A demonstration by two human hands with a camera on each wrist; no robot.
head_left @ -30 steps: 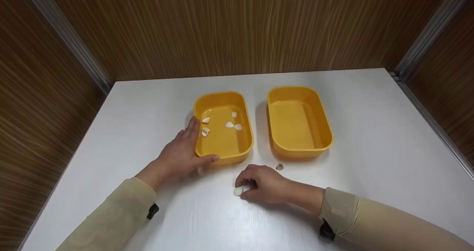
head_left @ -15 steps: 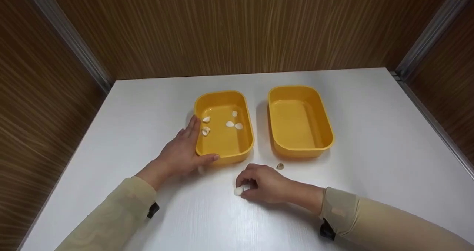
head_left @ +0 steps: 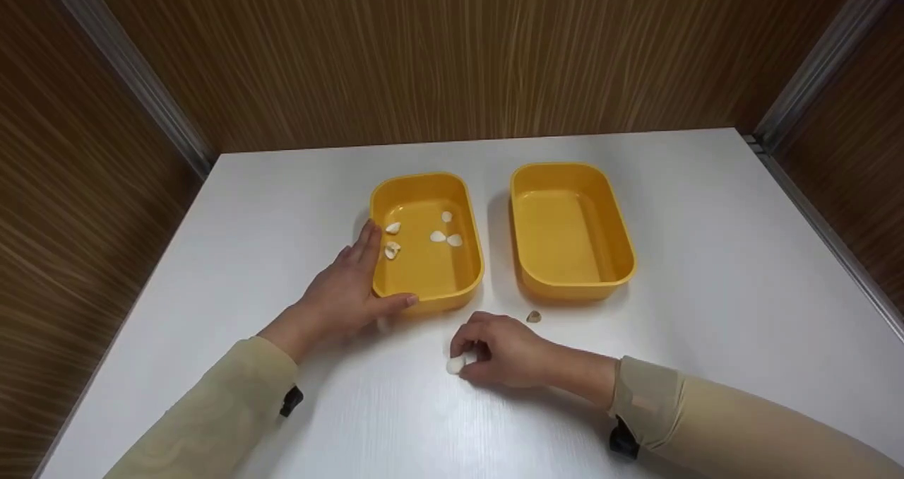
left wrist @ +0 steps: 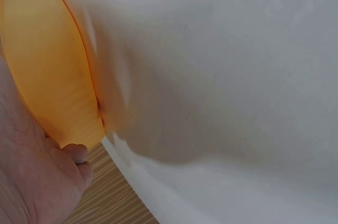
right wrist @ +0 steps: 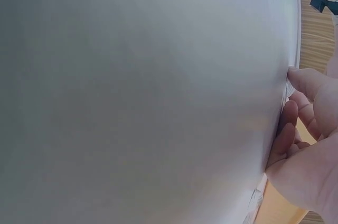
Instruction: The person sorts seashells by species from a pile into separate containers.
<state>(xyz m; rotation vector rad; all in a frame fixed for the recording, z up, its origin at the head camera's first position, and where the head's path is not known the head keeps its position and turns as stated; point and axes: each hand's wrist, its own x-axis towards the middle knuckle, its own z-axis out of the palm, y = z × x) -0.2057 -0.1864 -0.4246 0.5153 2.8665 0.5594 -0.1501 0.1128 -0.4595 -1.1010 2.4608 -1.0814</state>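
Observation:
In the head view, my left hand (head_left: pixel 341 288) lies along the left side of the left yellow container (head_left: pixel 427 301). Its fingers stretch along the wall and its thumb reaches over the front rim. Several small pale seashells (head_left: pixel 438 237) lie inside that container, some flat and white, others by the left wall. Low over the white table, my right hand (head_left: pixel 505 352) pinches a small round white seashell (head_left: pixel 454 366) between thumb and curled fingers. A brownish seashell (head_left: pixel 534 316) sits on the table beyond this hand.
A second yellow container (head_left: pixel 572 292), with nothing in it, stands to the right of the first. The white table (head_left: pixel 706 253) is enclosed by a wood-grain back panel (head_left: pixel 466 55) and side panels. Black wrist straps (head_left: pixel 623 440) show under the sleeves.

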